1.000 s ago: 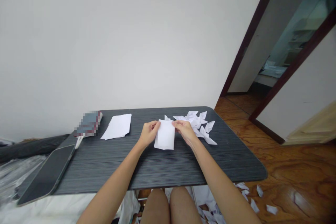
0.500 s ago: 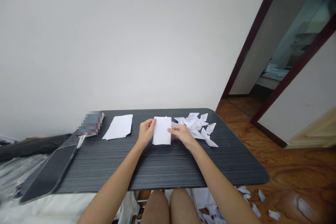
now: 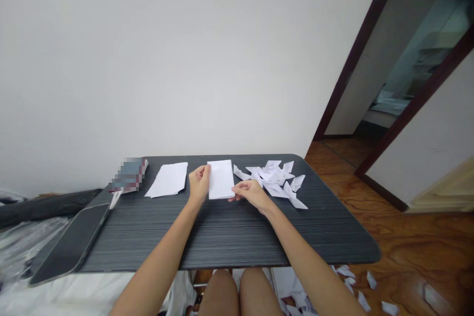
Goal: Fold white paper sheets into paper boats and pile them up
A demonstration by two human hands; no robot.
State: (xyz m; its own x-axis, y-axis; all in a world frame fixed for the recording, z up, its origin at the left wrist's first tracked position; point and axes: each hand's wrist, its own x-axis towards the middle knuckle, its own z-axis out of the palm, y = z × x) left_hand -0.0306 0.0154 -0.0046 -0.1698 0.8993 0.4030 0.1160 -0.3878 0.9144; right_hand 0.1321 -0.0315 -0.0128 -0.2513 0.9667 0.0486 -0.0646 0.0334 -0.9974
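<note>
A folded sheet of white paper is held up over the dark table, between my two hands. My left hand pinches its left edge near the top. At its lower right corner, my right hand grips it between thumb and fingers. Just to the right lies a heap of folded white paper pieces, pointed in shape. A stack of flat white sheets rests on the table left of my left hand.
The dark table stands against a white wall. At its left are a blurred-out packet and a black tablet-like slab overhanging the edge. Paper scraps lie on the wooden floor at right, beside a doorway.
Both hands have shifted a little left with the folded paper, which now tilts slightly. My right hand has slid from the paper's right edge down to its lower right corner.
</note>
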